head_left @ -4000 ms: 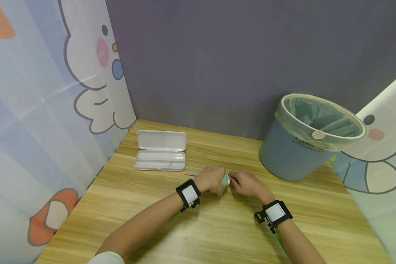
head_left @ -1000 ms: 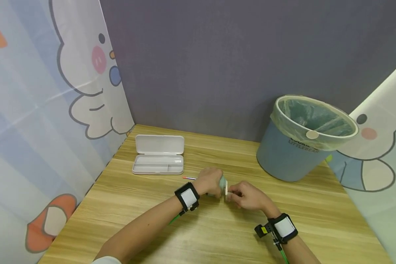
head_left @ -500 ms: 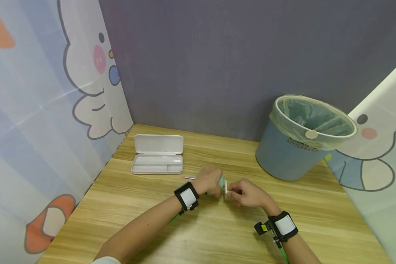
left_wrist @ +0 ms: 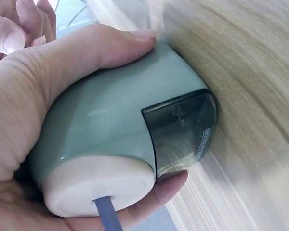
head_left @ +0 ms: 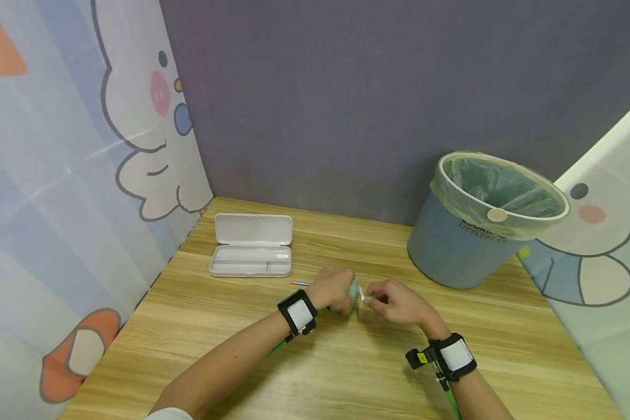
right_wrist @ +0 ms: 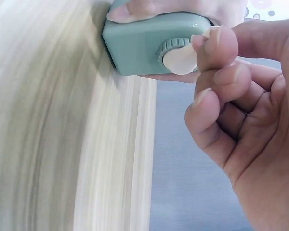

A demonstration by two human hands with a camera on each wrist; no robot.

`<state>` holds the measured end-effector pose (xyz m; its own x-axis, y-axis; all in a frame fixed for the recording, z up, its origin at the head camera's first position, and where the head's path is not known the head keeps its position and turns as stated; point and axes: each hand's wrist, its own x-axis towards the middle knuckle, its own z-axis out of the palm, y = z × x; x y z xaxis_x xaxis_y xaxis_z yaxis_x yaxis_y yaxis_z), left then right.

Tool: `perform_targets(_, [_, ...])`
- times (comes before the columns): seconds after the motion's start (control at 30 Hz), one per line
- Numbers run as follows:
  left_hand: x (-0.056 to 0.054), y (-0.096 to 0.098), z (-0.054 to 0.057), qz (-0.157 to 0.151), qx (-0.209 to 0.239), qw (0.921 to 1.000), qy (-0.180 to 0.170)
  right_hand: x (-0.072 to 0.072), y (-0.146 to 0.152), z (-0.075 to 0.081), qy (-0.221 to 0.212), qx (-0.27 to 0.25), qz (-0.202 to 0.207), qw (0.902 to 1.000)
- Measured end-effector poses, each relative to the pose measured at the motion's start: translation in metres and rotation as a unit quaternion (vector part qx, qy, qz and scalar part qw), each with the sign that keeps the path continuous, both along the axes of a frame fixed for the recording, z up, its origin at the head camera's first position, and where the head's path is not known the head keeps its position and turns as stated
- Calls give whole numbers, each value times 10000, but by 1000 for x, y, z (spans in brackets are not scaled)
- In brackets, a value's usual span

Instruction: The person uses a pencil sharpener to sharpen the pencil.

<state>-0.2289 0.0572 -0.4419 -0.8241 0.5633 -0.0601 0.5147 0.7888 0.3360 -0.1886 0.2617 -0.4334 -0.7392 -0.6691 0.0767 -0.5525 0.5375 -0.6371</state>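
Observation:
A green pencil sharpener (left_wrist: 106, 110) with a dark see-through shavings drawer (left_wrist: 183, 130) lies in the grip of my left hand (head_left: 333, 289), low over the table. Its thumb is on one side and its fingers wrap underneath. A bluish pencil (left_wrist: 107, 214) is stuck in the hole of the cream front; its reddish end shows left of the hand in the head view. On the other side, my right hand (head_left: 396, 301) pinches the end of the cream crank handle (right_wrist: 179, 59) between thumb and fingertips. The tip of the crank is hidden by those fingers.
An open white pencil case (head_left: 251, 268) with compartments stands at the back left of the wooden table (head_left: 304, 373). A blue trash bin (head_left: 462, 245) with a clear liner stands at the back right. A grey wall rises behind, with cartoon-printed curtains at both sides.
My right hand has circled beside the sharpener, and the crank has turned with it, from hanging down to slanting toward the hand. My left hand and the sharpener have stayed almost in place.

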Motion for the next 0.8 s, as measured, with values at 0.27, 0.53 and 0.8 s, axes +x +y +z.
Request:
perform_targets(0.27, [0, -1, 0, -95, 58, 9999, 80, -4, 0, 5, 152, -127, -13, 9998])
perform_targets(0.53, [0, -1, 1, -205, -15, 9997, 123, -8, 2, 7, 535, -159, 51, 9984])
perform_targets(0.8, [-2, -1, 0, -211, 26, 9998, 36, -12, 1, 8, 1003, -15, -32, 9949])
